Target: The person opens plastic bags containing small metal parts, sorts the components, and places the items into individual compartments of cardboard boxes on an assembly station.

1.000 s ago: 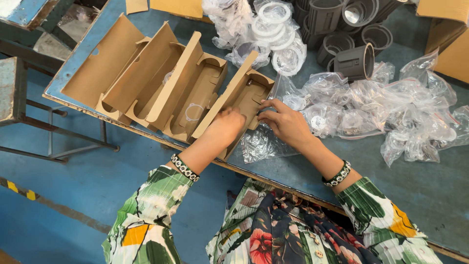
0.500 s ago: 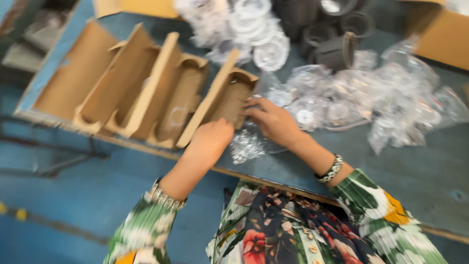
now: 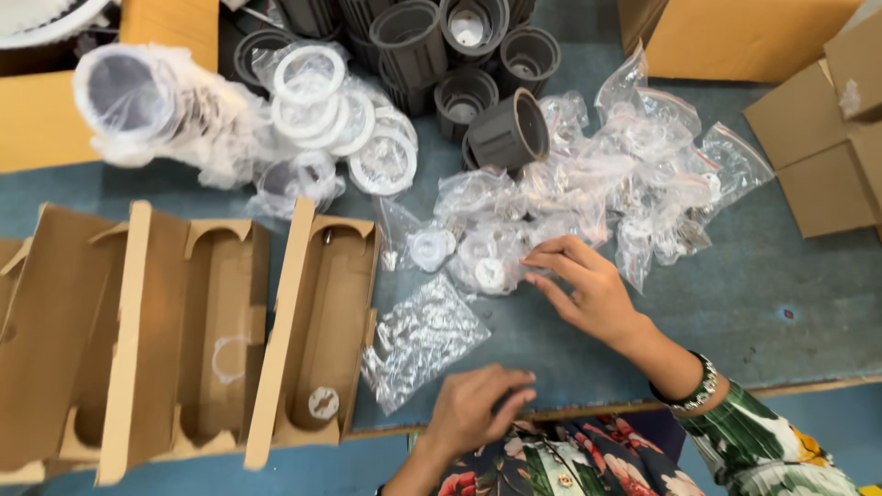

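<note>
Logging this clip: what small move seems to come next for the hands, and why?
Probably the right hand closes on one small clear bag from the pile: its fingertips already rest at that bag's edge. The left hand lies empty by the table edge, and the nearest open cardboard box has room.

Bare table [image 3: 735, 303] right of bags [image 3: 588, 202]

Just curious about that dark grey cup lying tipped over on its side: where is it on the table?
The tipped dark grey cup lies in the upper middle of the head view, just below the upright grey cups and at the top edge of the pile of clear plastic bags.
</note>
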